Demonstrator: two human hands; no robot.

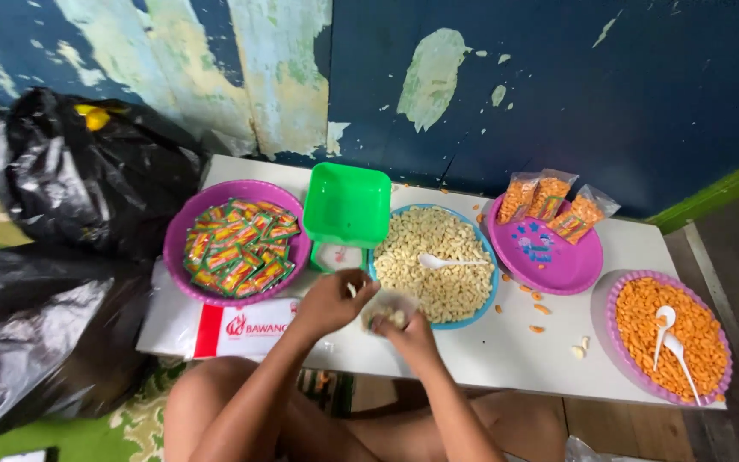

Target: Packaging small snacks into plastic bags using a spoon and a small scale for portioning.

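My left hand (328,301) and my right hand (410,334) meet over the front edge of a low white table (489,351). Between them they hold a small clear plastic bag (389,307) with a few pale snack pieces inside. My left fingers pinch the bag's upper left side, and my right hand cups it from below. Just behind the bag sits a blue plate (482,301) heaped with pale puffed snacks, a white plastic spoon (446,262) lying on top.
A purple bowl of small sachets (234,246), a green square tub (347,204), a purple plate with filled snack bags (549,210), and a pink plate of orange snacks with two white spoons (669,335) stand on the table. Black plastic sacks (70,180) lie left. Loose pieces (540,310) are scattered.
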